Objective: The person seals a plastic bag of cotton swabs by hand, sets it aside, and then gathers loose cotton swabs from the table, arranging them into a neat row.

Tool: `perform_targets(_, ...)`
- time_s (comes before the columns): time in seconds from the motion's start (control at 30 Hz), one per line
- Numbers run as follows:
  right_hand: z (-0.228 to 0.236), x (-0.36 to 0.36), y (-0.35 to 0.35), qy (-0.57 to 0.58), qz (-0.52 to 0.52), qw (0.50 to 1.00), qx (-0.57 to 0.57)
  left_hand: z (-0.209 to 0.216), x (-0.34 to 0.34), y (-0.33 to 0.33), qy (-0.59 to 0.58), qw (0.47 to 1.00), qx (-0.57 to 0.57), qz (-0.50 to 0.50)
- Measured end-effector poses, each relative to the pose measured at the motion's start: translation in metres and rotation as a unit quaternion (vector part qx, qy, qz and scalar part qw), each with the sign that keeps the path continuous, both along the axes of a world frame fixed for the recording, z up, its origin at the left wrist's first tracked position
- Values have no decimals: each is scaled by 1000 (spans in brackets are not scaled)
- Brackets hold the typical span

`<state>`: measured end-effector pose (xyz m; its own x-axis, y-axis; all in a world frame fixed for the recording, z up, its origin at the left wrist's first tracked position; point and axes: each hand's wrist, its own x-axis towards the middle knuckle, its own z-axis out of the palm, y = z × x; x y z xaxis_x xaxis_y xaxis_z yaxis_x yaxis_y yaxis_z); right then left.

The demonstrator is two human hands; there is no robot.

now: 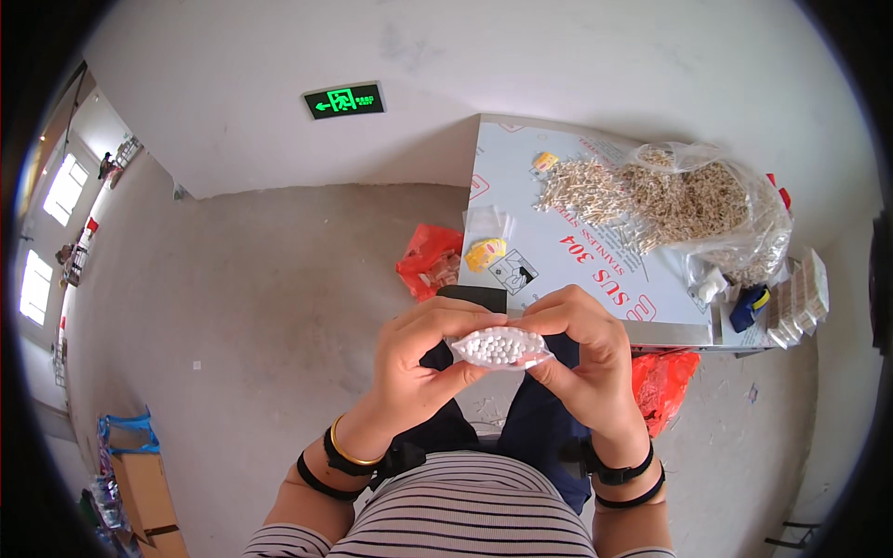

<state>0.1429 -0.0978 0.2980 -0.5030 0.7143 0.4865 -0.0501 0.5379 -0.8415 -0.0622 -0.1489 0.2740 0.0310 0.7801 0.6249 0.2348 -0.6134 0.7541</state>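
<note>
Between my two hands is a small clear plastic bag (503,347), packed with cotton swabs whose white round tips face up at its mouth. My left hand (416,352) grips the bag's left end between thumb and fingers. On the other end, my right hand (588,358) pinches it the same way. The bag is held in front of my body, just off the near edge of the table (549,270). Its lower part is hidden below the mouth.
Loose cotton swabs (591,191) spill from a large clear bag (767,223) across the table. Yellow packets (486,254) lie at its left side. A dark blue and yellow object (749,307) and stacked clear packs (802,298) sit at the right corner. Red bags (662,386) flank the table below.
</note>
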Motion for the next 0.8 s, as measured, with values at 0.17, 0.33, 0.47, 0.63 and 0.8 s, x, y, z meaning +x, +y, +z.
perform_targets(0.17, 5, 1, -3, -4, 18, 1000, 10, 5, 0, -6, 23, 999, 21, 14)
perform_targets(0.33, 8, 1, -3, -1, 16, 999, 33, 7, 0, -3, 28, 998, 47, 12)
perform_targets(0.47, 6, 4, -7, -12, 7, 998, 58, 6, -2, 0, 28, 998, 62, -8)
perform_targets(0.63, 2, 8, -4, -22, -6, 995, 101, 8, -2, -9, 8, 1000, 0, -11)
perform_targets(0.8, 11, -3, -12, 4, -21, 998, 67, 5, -7, -8, 12, 999, 42, -22)
